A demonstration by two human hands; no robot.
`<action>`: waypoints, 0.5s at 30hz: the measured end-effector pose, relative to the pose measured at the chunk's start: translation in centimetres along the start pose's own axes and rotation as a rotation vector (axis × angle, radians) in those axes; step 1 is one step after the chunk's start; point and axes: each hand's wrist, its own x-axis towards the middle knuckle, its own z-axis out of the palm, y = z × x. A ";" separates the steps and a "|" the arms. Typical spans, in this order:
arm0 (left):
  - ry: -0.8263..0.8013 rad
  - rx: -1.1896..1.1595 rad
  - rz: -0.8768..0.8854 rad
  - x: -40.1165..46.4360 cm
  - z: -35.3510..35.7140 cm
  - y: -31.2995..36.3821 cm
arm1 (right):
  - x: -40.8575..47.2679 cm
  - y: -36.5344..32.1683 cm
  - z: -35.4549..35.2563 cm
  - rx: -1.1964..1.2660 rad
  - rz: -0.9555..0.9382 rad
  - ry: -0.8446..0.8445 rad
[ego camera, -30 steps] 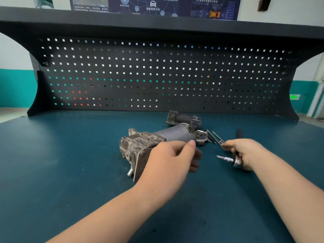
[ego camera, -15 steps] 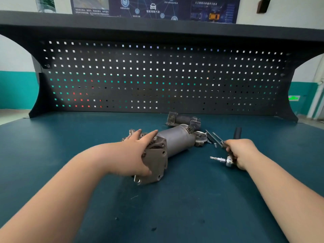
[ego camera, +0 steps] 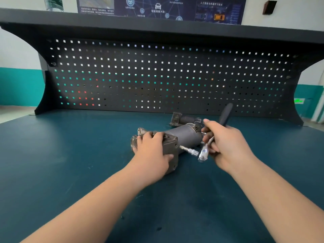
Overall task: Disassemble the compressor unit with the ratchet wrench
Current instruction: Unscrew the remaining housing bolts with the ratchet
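Curled round the shaft of the ratchet wrench (ego camera: 213,139), the right hand (ego camera: 228,144) holds the tool off the bench, its black handle pointing up toward one o'clock and its bit aimed toward nine o'clock. The left hand (ego camera: 152,151) grips the near end block of the compressor unit (ego camera: 184,137), fingers over the top and thumb on the front face, pinning it to the blue bench top (ego camera: 70,155) at centre. The bit tip sits just beside the block's right face; whether it is seated on a fastener I cannot tell. A separate metal part (ego camera: 182,119) lies behind the unit at twelve o'clock. This looks like the tool being lined up on a bolt. Next, the bit likely needs seating squarely while the left hand braces the unit.
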 end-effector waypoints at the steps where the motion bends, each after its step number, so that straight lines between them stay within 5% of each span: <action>1: 0.037 -0.028 0.008 -0.1 0.3 0.1 | -0.4 0.1 0.3 0.017 -0.010 -0.016; 8: -0.141 -0.039 0.086 0.2 -0.9 -0.9 | -1.4 0.6 1.0 0.091 0.015 -0.014; 15: -0.052 0.209 0.060 -1.5 1.5 1.1 | -1.6 0.4 1.1 -0.008 0.016 0.003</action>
